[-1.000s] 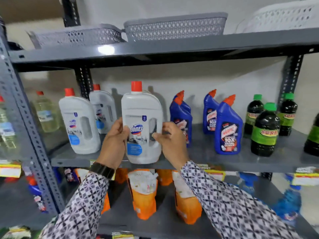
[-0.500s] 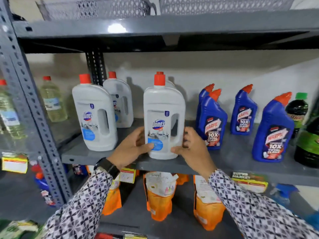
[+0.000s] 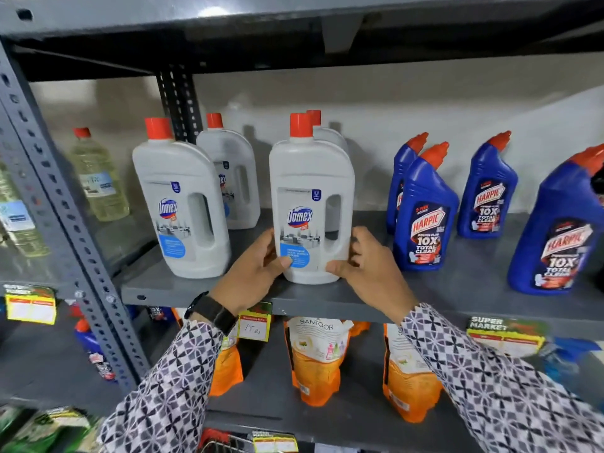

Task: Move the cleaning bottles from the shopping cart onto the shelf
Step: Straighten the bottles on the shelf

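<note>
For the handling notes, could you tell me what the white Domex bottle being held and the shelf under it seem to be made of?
White Domex bottle: likely matte opaque plastic, given its moulded handle hole and red screw cap. Shelf: probably grey-painted metal, given its thin folded edge and perforated upright.

Bright overhead light glares on the upper shelf; white bottles cast soft shadows on the wall. Edges bend and blur.

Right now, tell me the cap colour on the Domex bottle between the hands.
Red, on a white Domex bottle; the head view shows its cap clearly.
</note>
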The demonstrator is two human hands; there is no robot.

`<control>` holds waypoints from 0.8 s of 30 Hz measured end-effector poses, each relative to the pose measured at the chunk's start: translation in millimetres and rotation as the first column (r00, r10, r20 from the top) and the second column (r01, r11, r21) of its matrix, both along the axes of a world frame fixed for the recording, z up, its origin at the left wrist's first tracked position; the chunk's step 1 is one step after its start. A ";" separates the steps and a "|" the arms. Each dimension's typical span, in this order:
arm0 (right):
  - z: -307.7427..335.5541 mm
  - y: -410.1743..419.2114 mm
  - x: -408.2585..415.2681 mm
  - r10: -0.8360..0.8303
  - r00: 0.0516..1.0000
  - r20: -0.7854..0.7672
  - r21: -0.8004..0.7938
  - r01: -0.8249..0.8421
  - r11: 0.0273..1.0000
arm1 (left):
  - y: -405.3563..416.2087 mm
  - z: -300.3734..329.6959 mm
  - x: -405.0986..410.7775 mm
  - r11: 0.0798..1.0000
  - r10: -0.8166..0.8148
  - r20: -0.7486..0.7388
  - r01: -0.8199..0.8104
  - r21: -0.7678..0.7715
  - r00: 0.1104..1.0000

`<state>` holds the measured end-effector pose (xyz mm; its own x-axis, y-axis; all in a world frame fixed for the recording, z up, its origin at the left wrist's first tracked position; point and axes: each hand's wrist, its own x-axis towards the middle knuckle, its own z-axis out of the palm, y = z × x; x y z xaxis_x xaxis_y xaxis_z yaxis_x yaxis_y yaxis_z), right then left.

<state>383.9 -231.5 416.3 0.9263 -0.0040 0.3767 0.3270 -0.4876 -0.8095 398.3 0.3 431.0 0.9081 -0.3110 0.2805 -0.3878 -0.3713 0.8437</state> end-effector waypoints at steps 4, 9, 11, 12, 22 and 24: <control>0.5 0.8 -1.5 -0.016 1.000 -0.009 -0.012 0.016 1.000 | 0.3 -1.1 -2.9 1.000 -0.004 0.026 0.004 0.005 1.000; 5.7 0.0 -14.3 0.029 0.999 -0.029 0.009 -0.028 1.000 | 1.8 -1.3 -8.6 0.999 0.031 0.021 -0.031 0.008 0.999; 4.5 -8.5 -31.1 -0.008 1.000 0.012 0.043 0.007 0.999 | 1.2 -6.5 -18.1 0.959 0.231 0.026 -0.223 -0.175 0.973; 2.9 -17.1 -39.9 -0.058 0.997 0.060 0.076 0.053 0.996 | -0.3 -9.3 -27.0 0.878 0.374 -0.004 -0.356 -0.321 0.927; 16.5 -128.0 -49.5 -0.378 0.924 0.067 0.216 0.356 0.909 | -153.0 -8.3 -65.7 0.987 0.090 0.092 -0.076 -0.140 0.992; 22.3 -134.9 -36.9 -0.222 0.975 -0.030 0.212 0.223 0.951 | -181.9 2.4 -45.8 0.998 0.048 0.089 -0.043 -0.052 0.995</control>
